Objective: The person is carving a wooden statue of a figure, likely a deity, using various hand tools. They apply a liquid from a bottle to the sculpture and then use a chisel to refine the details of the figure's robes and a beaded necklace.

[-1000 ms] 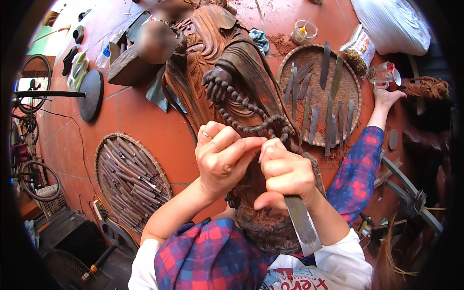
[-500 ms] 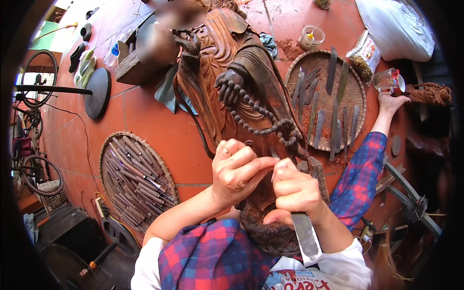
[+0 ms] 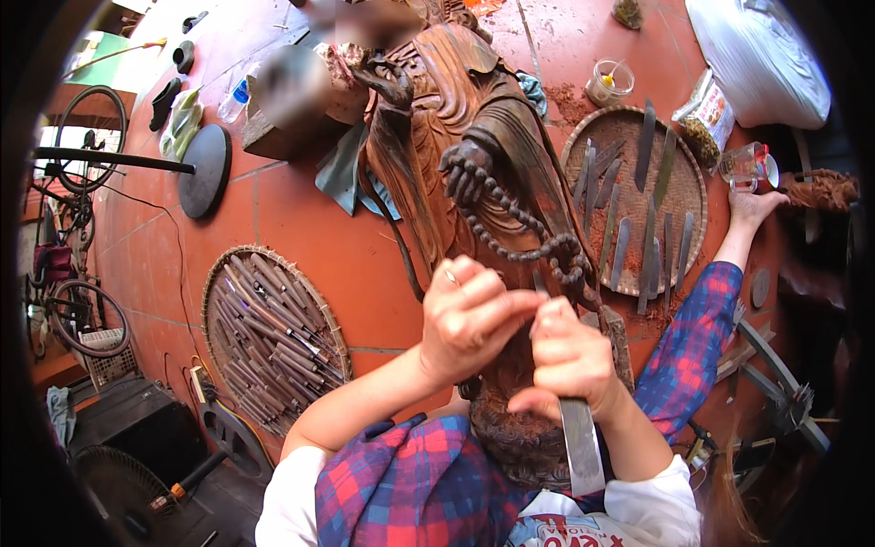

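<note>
A carved brown wooden statue (image 3: 515, 137) of a robed figure with a string of beads lies on its back in front of me. My right hand (image 3: 576, 356) is closed round a flat grey metal blade (image 3: 581, 447), whose near end sticks out below the palm toward my body. My left hand (image 3: 472, 319) is also closed, thumb and fingertips pinching at the blade's far part beside the right fingertips. Both hands are over the lower robe of the statue. Whether the blade's edge touches the wood is hidden by my fingers.
Left of the statue, a round woven tray (image 3: 337, 342) holds many wooden-handled tools. Right of it, another woven tray (image 3: 697, 219) carries several flat blades. A bare foot (image 3: 758, 206) rests near a clear jar (image 3: 743, 164). A wooden block (image 3: 273, 137) and a fan (image 3: 114, 492) stand at left.
The whole view has shifted, so the scene sits a little further right. Both hands keep their grip on the blade, which has tilted slightly over the statue.
</note>
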### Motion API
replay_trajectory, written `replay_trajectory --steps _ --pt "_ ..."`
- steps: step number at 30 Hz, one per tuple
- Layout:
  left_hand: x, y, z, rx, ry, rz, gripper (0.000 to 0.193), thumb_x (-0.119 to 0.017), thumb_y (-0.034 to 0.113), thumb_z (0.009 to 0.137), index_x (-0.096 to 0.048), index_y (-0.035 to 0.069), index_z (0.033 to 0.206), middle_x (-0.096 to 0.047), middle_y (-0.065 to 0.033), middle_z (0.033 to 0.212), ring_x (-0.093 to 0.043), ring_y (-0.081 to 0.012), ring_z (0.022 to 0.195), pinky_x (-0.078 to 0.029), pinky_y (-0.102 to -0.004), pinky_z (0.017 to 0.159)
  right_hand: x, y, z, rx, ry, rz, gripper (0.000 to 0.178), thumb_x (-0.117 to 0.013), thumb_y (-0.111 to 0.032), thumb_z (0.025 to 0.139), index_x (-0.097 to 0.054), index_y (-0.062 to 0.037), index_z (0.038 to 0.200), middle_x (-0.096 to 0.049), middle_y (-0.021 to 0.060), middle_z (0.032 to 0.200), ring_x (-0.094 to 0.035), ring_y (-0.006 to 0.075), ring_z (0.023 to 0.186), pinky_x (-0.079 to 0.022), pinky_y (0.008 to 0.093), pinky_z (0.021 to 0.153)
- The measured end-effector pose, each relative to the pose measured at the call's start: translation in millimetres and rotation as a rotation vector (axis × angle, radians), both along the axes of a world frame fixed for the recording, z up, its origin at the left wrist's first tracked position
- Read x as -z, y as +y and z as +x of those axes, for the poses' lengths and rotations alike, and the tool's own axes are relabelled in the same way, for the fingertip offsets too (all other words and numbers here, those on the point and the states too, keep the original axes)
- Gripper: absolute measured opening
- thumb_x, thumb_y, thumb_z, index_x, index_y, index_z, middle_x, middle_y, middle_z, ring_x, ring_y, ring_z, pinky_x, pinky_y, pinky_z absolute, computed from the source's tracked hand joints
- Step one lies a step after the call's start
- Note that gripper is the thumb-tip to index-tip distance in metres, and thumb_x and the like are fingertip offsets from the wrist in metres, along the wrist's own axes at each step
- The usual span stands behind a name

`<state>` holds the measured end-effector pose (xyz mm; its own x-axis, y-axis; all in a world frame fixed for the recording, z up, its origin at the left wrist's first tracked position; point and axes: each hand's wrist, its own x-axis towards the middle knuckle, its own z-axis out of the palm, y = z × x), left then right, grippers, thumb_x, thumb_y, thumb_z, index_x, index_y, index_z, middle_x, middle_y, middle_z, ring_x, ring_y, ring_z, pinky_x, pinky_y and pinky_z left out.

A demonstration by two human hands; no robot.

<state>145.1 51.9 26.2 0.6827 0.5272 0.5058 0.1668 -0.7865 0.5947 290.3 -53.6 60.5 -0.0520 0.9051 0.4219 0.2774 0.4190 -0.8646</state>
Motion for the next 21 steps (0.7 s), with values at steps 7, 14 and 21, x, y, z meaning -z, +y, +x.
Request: replay_trajectory --steps 7,14,21 --pt "-10 11 7 -0.025 -0.042 0.009 0.023 -0.084 0.015 0.065 -0.077 0.016 0.087 -0.05 0.0043 0.067 -0.049 -0.0174 0.068 -0.036 -0.0339 0.064 -7 13 4 0.042 0.01 0.015 0.048 -0.085 -0.028 0.073 -0.044 -0.0097 0.055 -0.036 0.0025 0.06 -0.042 0.0237 0.061 -0.035 0.0385 0.065" --pt "-6 -7 -1 0.035 0.002 -0.008 0.026 -0.083 0.015 0.063 -0.078 0.016 0.089 -0.049 0.0046 0.068 -0.049 -0.0173 0.068 -0.037 -0.033 0.064 -7 -10 4 -0.01 0.078 -0.026 0.047 -0.087 -0.029 0.072 -0.047 -0.0093 0.056 -0.036 0.0022 0.06 -0.043 0.0236 0.06 -0.035 0.0382 0.065" --pt "1 -17 -4 0.053 -0.009 -0.022 0.029 -0.082 0.015 0.061 -0.078 0.017 0.089 -0.047 0.0059 0.066 -0.05 -0.0167 0.068 -0.036 -0.0338 0.062 6 -29 -5 0.012 0.166 -0.04 0.051 -0.086 -0.031 0.073 -0.043 -0.0096 0.055 -0.035 0.0027 0.059 -0.042 0.0229 0.061 -0.037 0.0398 0.068"
